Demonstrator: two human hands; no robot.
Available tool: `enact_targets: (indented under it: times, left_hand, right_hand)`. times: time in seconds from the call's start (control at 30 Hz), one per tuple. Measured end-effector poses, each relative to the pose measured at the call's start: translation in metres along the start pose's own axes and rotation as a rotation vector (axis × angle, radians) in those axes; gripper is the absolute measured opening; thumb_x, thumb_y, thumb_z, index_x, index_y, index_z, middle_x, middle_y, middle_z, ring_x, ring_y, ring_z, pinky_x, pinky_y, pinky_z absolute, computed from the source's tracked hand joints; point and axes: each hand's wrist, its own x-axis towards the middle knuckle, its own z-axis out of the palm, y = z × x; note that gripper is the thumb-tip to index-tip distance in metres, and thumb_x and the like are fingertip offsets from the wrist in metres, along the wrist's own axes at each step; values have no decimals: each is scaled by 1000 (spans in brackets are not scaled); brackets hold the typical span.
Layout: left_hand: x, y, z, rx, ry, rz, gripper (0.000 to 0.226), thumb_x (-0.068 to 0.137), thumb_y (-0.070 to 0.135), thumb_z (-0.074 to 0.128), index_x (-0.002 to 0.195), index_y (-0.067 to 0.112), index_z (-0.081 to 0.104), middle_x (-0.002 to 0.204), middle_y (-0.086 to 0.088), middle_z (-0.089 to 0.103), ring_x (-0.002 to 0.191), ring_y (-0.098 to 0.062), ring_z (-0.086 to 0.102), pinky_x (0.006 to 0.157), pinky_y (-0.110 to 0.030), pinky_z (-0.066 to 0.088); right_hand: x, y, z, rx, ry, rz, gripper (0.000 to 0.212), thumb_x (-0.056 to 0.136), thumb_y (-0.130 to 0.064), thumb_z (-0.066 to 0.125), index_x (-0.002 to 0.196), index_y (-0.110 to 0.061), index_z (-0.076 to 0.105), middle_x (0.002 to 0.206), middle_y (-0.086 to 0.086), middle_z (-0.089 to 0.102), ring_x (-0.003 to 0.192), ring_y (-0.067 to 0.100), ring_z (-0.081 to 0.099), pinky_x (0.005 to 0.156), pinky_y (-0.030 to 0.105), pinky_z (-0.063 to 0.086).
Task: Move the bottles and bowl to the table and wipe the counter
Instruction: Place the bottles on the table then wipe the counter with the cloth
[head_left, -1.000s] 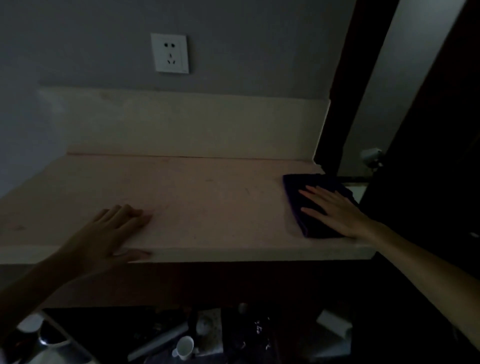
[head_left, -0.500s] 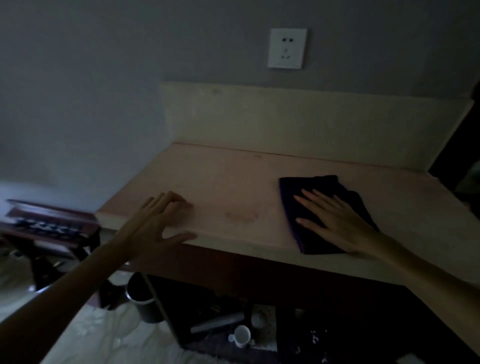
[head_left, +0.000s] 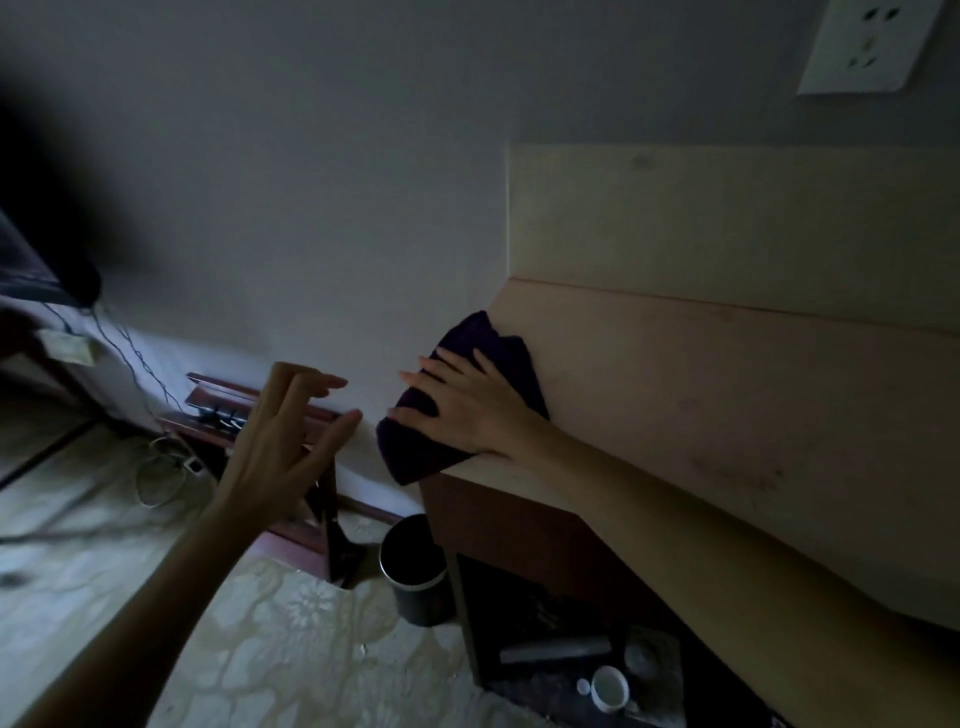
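Observation:
The pale counter (head_left: 727, 395) runs across the right side, with a raised backsplash behind it. A dark purple cloth (head_left: 415, 447) lies at the counter's left end, part of it hanging over the edge. My right hand (head_left: 467, 405) presses flat on the cloth, fingers spread. My left hand (head_left: 283, 441) hovers in the air left of the counter, off its surface, fingers apart and holding nothing. No bottles or bowl are in view.
A dark round bin (head_left: 415, 569) stands on the floor by the counter's left leg. Beneath the counter lie a white cup (head_left: 610, 686) and clutter. A low red-brown rack (head_left: 218, 410) and cables (head_left: 156, 467) sit by the wall. A wall socket (head_left: 867, 41) is top right.
My right hand has slid the cloth leftward along the counter to its left end. My left hand has lifted off the counter edge into the air. My view has swung left.

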Motion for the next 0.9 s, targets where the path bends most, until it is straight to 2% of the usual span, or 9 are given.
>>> enact_targets:
  times: [0.1, 0.17, 0.27, 0.33, 0.5, 0.57, 0.67, 0.77, 0.9]
  left_hand:
    - [3, 7, 1, -58, 34, -16, 60, 92, 60, 40, 122, 10, 54, 121, -4, 45, 104, -20, 59, 75, -37, 56]
    - [9, 24, 7, -93, 60, 7, 54, 92, 54, 44, 122, 10, 54, 119, 4, 44, 104, -20, 59, 76, -40, 57]
    - [19, 60, 25, -123, 67, 80, 53, 93, 50, 43, 121, 7, 54, 112, 19, 37, 102, -20, 57, 81, -32, 53]
    - [26, 90, 43, -173, 64, 125, 52, 94, 48, 44, 119, 4, 55, 113, 24, 36, 100, -22, 57, 83, -24, 47]
    - [37, 183, 104, -265, -25, 242, 50, 91, 46, 48, 117, 4, 57, 112, 12, 41, 100, -20, 56, 83, -24, 45]
    - [40, 226, 131, -267, -86, 330, 49, 91, 47, 49, 117, 6, 57, 113, 0, 46, 98, -19, 56, 81, -32, 48]
    - [45, 291, 165, -207, -195, 483, 52, 91, 56, 45, 119, 14, 58, 116, -1, 48, 88, -19, 59, 75, -38, 47]
    - [49, 345, 189, -84, -256, 650, 63, 91, 66, 34, 127, 20, 58, 124, -2, 53, 103, -24, 59, 81, -38, 43]
    - [44, 401, 212, -50, -390, 725, 71, 86, 78, 32, 141, 35, 44, 141, 9, 44, 122, -15, 53, 95, -34, 40]
  right_hand:
    - [-9, -1, -2, 8, -2, -29, 75, 89, -75, 20, 152, -33, 24, 163, -5, 17, 151, 19, 8, 121, 52, 3]
    - [-26, 6, -3, -13, -30, -86, 76, 87, -76, 24, 153, -37, 17, 164, -7, 11, 151, 19, 5, 120, 52, 1]
    - [-69, 31, -11, -50, -71, -133, 75, 88, -74, 28, 153, -43, 9, 165, -10, 3, 152, 16, -1, 120, 47, -5]
    - [-108, 61, -24, -35, -91, -89, 73, 89, -73, 28, 153, -44, 8, 164, -12, 0, 151, 14, -3, 119, 44, -8]
    - [-232, 170, -60, -43, -65, 187, 70, 91, -74, 19, 153, -44, 8, 164, -13, 1, 151, 10, -3, 122, 43, -4]
    - [-291, 217, -75, -68, -49, 307, 70, 90, -74, 18, 153, -44, 8, 164, -13, 2, 151, 10, -2, 121, 42, -3]
    - [-383, 278, -96, -65, -31, 511, 73, 86, -79, 15, 152, -47, 9, 163, -15, 3, 151, 9, 0, 121, 42, -1]
    - [-470, 323, -112, -69, -21, 705, 79, 81, -83, 11, 151, -48, 8, 163, -15, 4, 151, 9, 1, 122, 44, 1]
    - [-558, 345, -125, -73, -28, 819, 75, 84, -81, 15, 151, -49, 6, 163, -16, 2, 151, 8, 0, 122, 43, 0]
